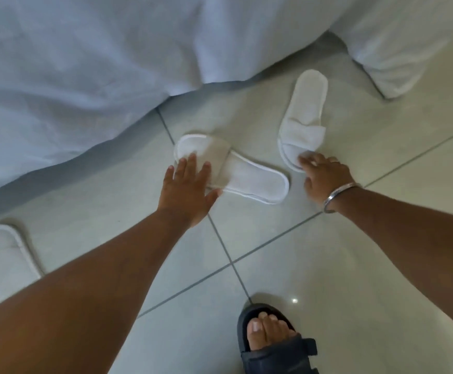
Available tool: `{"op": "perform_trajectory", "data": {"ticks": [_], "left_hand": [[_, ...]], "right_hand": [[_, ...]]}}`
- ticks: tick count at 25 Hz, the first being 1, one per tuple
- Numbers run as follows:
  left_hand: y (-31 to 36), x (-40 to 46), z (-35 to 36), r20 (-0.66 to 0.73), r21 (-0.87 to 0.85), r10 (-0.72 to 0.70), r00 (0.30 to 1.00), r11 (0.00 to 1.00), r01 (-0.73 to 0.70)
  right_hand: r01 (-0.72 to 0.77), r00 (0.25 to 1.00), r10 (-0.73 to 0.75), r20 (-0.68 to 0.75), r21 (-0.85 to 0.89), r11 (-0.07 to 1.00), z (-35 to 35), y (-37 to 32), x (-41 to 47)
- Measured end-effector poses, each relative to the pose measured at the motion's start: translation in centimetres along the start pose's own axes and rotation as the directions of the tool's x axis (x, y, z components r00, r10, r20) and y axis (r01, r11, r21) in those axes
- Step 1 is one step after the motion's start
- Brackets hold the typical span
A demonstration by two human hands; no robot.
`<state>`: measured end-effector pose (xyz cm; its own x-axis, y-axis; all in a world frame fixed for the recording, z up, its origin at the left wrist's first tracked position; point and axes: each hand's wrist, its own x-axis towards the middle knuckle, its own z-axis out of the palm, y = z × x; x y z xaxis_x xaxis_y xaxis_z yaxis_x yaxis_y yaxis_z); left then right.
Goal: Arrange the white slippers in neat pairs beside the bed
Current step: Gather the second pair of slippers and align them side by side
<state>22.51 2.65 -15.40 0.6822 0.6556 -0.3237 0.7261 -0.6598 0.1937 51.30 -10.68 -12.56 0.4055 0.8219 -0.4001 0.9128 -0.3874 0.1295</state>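
Two white slippers lie apart on the tiled floor beside the bed. One slipper (247,179) lies crosswise, toe toward the bed. My left hand (190,190) hovers over its toe band with fingers spread, touching or nearly touching it. The other slipper (305,114) points toe toward me, heel toward the bed. My right hand (325,179), with a metal bangle on the wrist, has its fingertips on that slipper's toe edge. A third white slipper (1,255) lies at the left edge, partly cut off.
The bed's white sheet (71,76) hangs down to the floor across the top and left. A white pillow or bedding corner (392,55) rests on the floor at the upper right. My foot in a black sandal (271,341) stands at the bottom.
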Motion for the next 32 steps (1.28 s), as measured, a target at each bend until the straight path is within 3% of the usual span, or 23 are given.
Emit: {"op": "perform_trajectory", "data": {"ticks": [4, 7, 11, 14, 16, 19, 21, 23, 26, 28, 32], "left_hand": [[1.5, 0.4, 0.8, -0.035, -0.008, 0.034, 0.999, 0.999, -0.034], [1.8, 1.2, 0.4, -0.06, -0.01, 0.081, 0.995, 0.997, -0.082], [3.4, 4.2, -1.2, -0.017, -0.052, 0.104, 0.994, 0.993, -0.105], [4.7, 6.1, -1.8, 0.05, 0.038, 0.217, 0.975, 0.975, -0.219], [5.4, 7.2, -2.1, 0.121, 0.128, 0.339, 0.933, 0.927, -0.353], [5.8, 8.5, -2.8, 0.244, 0.259, 0.538, 0.807, 0.766, -0.588], [4.6, 7.9, -2.2, 0.194, 0.189, 0.592, 0.782, 0.76, -0.622], [2.3, 6.3, -0.8, 0.074, -0.039, 0.576, 0.814, 0.818, -0.574], [0.3, 5.1, 1.0, -0.069, -0.272, 0.541, 0.838, 0.798, -0.537], [-0.3, 5.7, 1.4, -0.067, -0.294, 0.555, 0.829, 0.783, -0.548], [-0.4, 5.6, 2.1, 0.015, -0.318, 0.548, 0.837, 0.796, -0.515]], "right_hand": [[0.134, 0.98, -0.123, -0.159, 0.064, 0.989, 1.1, 0.3, -3.1], [0.053, 0.966, -0.028, -0.258, 0.093, 0.994, 1.0, 1.7, -2.5], [-0.078, 0.991, 0.088, -0.106, 0.089, 0.993, 1.2, 3.7, -0.2], [-0.202, 0.978, 0.189, 0.09, 0.168, 0.965, 1.2, 5.0, 2.7], [-0.24, 0.965, 0.205, 0.166, 0.23, 0.943, 1.2, 5.2, 4.0], [-0.164, 0.986, 0.145, 0.086, 0.273, 0.948, 0.9, 6.1, 4.5], [-0.136, 0.99, 0.125, 0.067, 0.211, 0.968, 0.8, 6.9, 4.2], [-0.147, 0.986, 0.142, 0.087, 0.053, 0.988, 1.3, 7.1, 4.0], [-0.164, 0.979, 0.171, 0.113, -0.075, 0.984, 1.1, 6.4, 4.6], [-0.169, 0.973, 0.181, 0.145, -0.088, 0.982, 0.7, 6.2, 5.1], [-0.156, 0.96, 0.136, 0.245, 0.063, 0.986, 1.6, 4.6, 4.3]]}}
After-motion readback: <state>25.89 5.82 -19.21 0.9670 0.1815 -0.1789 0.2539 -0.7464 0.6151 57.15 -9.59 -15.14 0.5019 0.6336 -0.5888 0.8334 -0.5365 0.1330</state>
